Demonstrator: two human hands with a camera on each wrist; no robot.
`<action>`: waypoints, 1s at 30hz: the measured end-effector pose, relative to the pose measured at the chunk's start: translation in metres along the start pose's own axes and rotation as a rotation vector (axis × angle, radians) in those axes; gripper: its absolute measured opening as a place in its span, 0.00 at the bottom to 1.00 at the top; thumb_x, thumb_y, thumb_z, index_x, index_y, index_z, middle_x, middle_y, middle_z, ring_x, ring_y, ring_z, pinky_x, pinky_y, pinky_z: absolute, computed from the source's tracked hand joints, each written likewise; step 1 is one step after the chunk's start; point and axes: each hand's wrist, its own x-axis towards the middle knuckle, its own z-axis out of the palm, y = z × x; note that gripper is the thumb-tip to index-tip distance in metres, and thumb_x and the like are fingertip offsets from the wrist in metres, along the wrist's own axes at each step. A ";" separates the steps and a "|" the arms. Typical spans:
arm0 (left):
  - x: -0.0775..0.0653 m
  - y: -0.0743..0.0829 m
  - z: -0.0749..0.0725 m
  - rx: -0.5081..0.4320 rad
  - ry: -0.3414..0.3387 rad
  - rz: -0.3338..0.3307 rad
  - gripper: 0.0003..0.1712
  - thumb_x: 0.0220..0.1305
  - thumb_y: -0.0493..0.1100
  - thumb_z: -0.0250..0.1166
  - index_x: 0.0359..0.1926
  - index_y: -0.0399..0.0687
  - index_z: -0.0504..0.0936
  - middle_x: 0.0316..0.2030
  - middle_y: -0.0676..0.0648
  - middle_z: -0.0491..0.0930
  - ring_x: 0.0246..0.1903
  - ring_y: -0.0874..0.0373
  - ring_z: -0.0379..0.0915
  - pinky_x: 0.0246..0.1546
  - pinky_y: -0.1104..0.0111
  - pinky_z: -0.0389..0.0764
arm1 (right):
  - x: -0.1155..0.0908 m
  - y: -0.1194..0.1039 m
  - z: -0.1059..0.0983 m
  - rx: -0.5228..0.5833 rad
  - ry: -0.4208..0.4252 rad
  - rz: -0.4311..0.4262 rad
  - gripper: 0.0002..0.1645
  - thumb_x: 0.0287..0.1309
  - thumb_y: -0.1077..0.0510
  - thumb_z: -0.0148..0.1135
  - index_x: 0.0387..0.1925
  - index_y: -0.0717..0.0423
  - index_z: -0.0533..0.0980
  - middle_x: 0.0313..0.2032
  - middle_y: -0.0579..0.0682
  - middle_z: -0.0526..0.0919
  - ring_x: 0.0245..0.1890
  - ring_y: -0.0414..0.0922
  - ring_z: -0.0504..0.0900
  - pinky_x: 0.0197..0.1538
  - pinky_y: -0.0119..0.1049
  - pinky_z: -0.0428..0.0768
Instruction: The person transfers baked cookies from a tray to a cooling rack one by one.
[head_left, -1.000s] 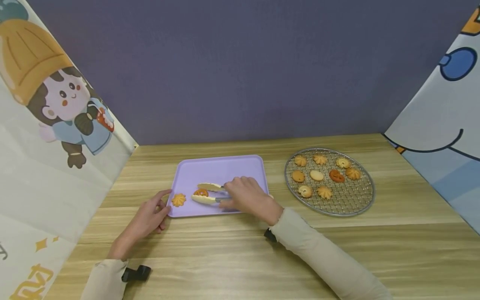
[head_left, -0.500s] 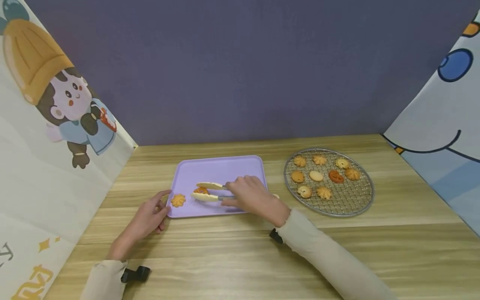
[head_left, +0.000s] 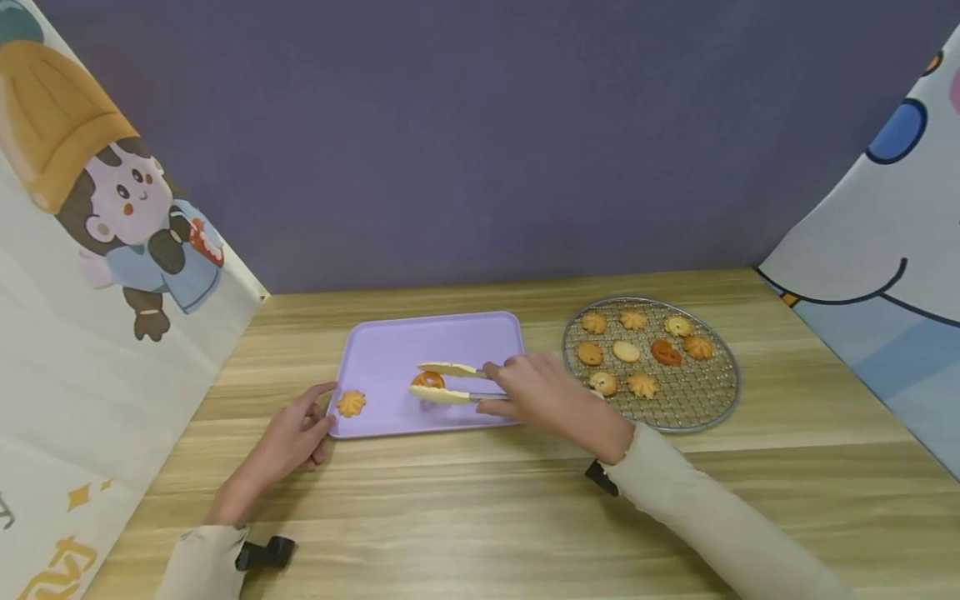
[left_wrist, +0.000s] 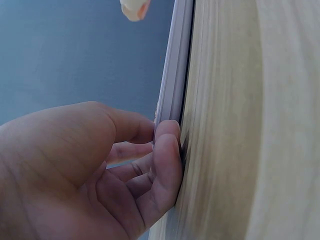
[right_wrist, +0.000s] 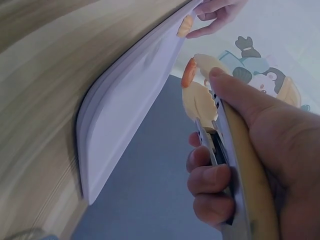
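My left hand (head_left: 288, 437) pinches the near left edge of a lilac tray (head_left: 397, 346), thumb and fingertips at its rim (left_wrist: 172, 75) in the left wrist view. A flower-shaped cookie (head_left: 351, 403) lies in that corner. With my right hand (head_left: 551, 396) I grip a pair of metal tongs (right_wrist: 252, 185) with cream tips (head_left: 442, 395). A brown pretzel-shaped cookie (head_left: 427, 380) is caught between those tips over the tray's middle. The right wrist view has the pretzel cookie (right_wrist: 188, 72) raised above the tray surface.
Right of the tray, a round wire cooling rack (head_left: 697, 404) carries several cookies, among them a pale oval one (head_left: 626, 352) and a dark pretzel-shaped one (head_left: 666, 352). A dark wall (head_left: 487, 167) stands behind the wooden table (head_left: 465, 517), with printed panels at both sides.
The tongs have closed in on the pretzel-shaped cookie and carried it up and to the right with my right hand. My left hand stays at the tray's edge.
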 end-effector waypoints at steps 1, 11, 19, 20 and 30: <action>0.000 0.000 0.000 -0.002 -0.001 0.001 0.31 0.73 0.33 0.55 0.73 0.39 0.59 0.32 0.41 0.75 0.17 0.54 0.75 0.14 0.63 0.81 | -0.003 0.001 -0.001 -0.009 0.009 -0.005 0.25 0.60 0.37 0.66 0.41 0.55 0.82 0.20 0.46 0.78 0.13 0.36 0.67 0.11 0.25 0.64; 0.002 -0.003 0.001 -0.014 -0.001 0.012 0.30 0.72 0.33 0.55 0.73 0.39 0.60 0.31 0.41 0.75 0.17 0.54 0.75 0.14 0.63 0.82 | -0.027 0.016 -0.006 -0.020 0.121 -0.040 0.27 0.57 0.38 0.68 0.43 0.56 0.81 0.18 0.45 0.77 0.11 0.34 0.62 0.11 0.22 0.58; 0.003 -0.004 0.003 -0.007 0.005 0.010 0.30 0.72 0.33 0.55 0.73 0.39 0.60 0.30 0.41 0.75 0.17 0.54 0.75 0.13 0.63 0.81 | -0.046 0.026 -0.009 -0.036 0.141 -0.008 0.28 0.56 0.36 0.68 0.45 0.55 0.80 0.19 0.45 0.76 0.10 0.34 0.59 0.11 0.23 0.55; 0.003 -0.004 0.003 -0.009 0.005 0.010 0.30 0.72 0.33 0.55 0.73 0.39 0.60 0.30 0.41 0.75 0.17 0.54 0.75 0.13 0.63 0.81 | -0.050 0.027 -0.010 -0.044 0.153 -0.006 0.28 0.56 0.36 0.69 0.45 0.55 0.80 0.18 0.45 0.76 0.10 0.34 0.58 0.11 0.23 0.54; 0.003 -0.003 0.005 -0.006 -0.003 0.001 0.30 0.73 0.33 0.55 0.73 0.39 0.60 0.30 0.41 0.75 0.17 0.54 0.75 0.13 0.63 0.81 | -0.087 0.041 -0.014 -0.050 0.229 0.006 0.28 0.51 0.39 0.72 0.44 0.55 0.81 0.17 0.43 0.74 0.11 0.32 0.58 0.12 0.21 0.55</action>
